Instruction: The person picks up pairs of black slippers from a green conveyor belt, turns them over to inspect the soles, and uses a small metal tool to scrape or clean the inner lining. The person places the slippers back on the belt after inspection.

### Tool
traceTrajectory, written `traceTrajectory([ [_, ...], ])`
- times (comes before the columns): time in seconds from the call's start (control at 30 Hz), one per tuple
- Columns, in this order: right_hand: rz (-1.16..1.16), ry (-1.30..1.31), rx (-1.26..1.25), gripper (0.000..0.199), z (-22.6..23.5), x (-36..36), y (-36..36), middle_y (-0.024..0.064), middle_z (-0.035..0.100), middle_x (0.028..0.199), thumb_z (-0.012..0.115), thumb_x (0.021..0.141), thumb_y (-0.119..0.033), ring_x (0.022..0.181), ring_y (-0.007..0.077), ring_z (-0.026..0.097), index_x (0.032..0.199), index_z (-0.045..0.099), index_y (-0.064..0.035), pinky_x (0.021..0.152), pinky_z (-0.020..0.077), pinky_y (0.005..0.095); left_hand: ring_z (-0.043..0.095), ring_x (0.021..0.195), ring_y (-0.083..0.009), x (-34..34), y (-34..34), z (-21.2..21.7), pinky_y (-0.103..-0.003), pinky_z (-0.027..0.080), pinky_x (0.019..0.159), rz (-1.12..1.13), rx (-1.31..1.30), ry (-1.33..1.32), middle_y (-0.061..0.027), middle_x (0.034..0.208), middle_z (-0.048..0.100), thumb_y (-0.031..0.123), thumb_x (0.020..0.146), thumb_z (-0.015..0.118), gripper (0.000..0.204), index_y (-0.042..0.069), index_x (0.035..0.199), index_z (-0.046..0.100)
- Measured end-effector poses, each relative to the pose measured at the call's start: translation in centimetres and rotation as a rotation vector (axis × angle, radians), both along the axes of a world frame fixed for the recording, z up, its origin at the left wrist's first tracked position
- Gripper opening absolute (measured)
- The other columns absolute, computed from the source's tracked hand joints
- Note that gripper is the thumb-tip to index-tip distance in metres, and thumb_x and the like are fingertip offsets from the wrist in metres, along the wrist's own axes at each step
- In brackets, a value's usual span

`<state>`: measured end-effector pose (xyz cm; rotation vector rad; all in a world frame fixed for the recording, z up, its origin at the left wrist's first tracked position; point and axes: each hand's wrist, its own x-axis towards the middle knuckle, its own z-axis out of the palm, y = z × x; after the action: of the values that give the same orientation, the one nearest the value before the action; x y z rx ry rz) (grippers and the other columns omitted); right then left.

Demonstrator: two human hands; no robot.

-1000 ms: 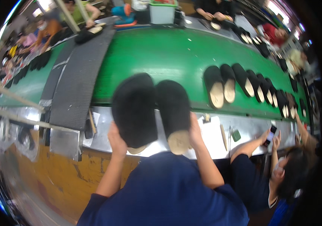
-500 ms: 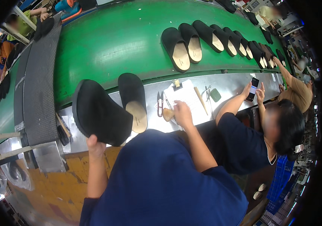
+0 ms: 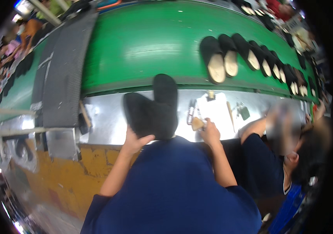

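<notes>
A black closed-toe clog [image 3: 145, 117] is in my left hand [image 3: 133, 142], which grips its lower edge with the thumb across the near side. The clog is tilted and slightly blurred, so its insole is hidden. Just behind it a second black clog [image 3: 165, 87] rests on the metal ledge, partly covered by the held one. My right hand [image 3: 212, 134] closes round the narrow end of a small tan brush [image 3: 197, 124], above the left edge of a clipboard with white paper [image 3: 215, 111]. Thread snips [image 3: 191, 111] lie left of the clipboard.
Across the green belt [image 3: 143, 50] stands a row of black clogs [image 3: 213, 60] toward the right. A stick [image 3: 230, 113] and a green piece [image 3: 244, 113] lie on the metal ledge [image 3: 108, 117]. A co-worker's dark sleeve [image 3: 258, 160] is close on my right.
My view has swung, shifting the scene rightward. The clog in my left hand has come lower and closer to the second clog, now overlapping it. My right hand keeps the brush by the clipboard.
</notes>
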<state>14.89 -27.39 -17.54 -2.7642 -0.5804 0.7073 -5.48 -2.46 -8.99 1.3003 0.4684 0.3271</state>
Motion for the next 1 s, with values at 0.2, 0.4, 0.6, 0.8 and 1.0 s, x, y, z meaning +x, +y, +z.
traceTrajectory([
  [0.2,-0.046,0.081,0.163,0.041,-0.2,1.7,-1.6,0.0252,0.062,0.095,0.065,0.075,-0.011,0.091,0.0388,0.061,0.112,0.057,0.0037,0.083,0.0486,0.0443,0.048,0.119,-0.0207,0.5,0.7,-0.8,-0.036,0.040,0.102,0.058,-0.120,-0.158,-0.0112,0.126,0.050,0.011,0.074,0.074,0.082,0.000,0.142,0.028],
  [0.4,-0.305,0.296,0.966,0.011,8.3,2.2,2.9,0.0082,0.059,0.085,0.058,0.093,-0.007,0.075,0.0140,0.064,0.096,0.052,0.0022,0.061,0.0520,0.0273,0.050,0.116,-0.0195,2.0,2.7,2.2,-0.033,0.039,0.100,0.114,-0.211,-0.219,-0.0098,0.125,0.054,0.038,0.081,0.063,0.070,-0.002,0.135,0.043],
  [0.6,0.207,0.198,1.498,0.016,18.8,-0.6,9.7,0.0151,0.066,0.105,0.057,0.088,0.000,0.086,0.0148,0.063,0.104,0.061,0.0013,0.080,0.0513,0.0277,0.052,0.116,-0.0204,2.5,4.0,8.0,-0.034,0.040,0.100,-0.070,-0.132,-0.176,-0.0122,0.127,0.055,0.039,0.078,0.065,0.076,-0.004,0.137,0.042],
  [0.8,0.734,-0.188,1.480,0.015,24.2,-2.5,12.7,0.0106,0.067,0.086,0.064,0.084,-0.007,0.090,0.0256,0.061,0.099,0.063,-0.0026,0.085,0.0482,0.0366,0.044,0.129,-0.0248,2.6,1.9,12.8,-0.038,0.033,0.108,-0.193,-0.054,-0.107,-0.0154,0.139,0.047,0.039,0.078,0.068,0.088,-0.003,0.146,0.031],
  [1.0,0.691,-0.302,1.402,0.020,24.7,-3.5,11.4,0.0031,0.065,0.079,0.077,0.073,-0.005,0.091,0.0262,0.061,0.090,0.067,-0.0066,0.078,0.0474,0.0340,0.037,0.137,-0.0317,2.5,0.1,12.1,-0.041,0.026,0.113,-0.201,0.177,-0.073,-0.0195,0.147,0.039,0.044,0.075,0.070,0.092,0.003,0.149,0.032],
])
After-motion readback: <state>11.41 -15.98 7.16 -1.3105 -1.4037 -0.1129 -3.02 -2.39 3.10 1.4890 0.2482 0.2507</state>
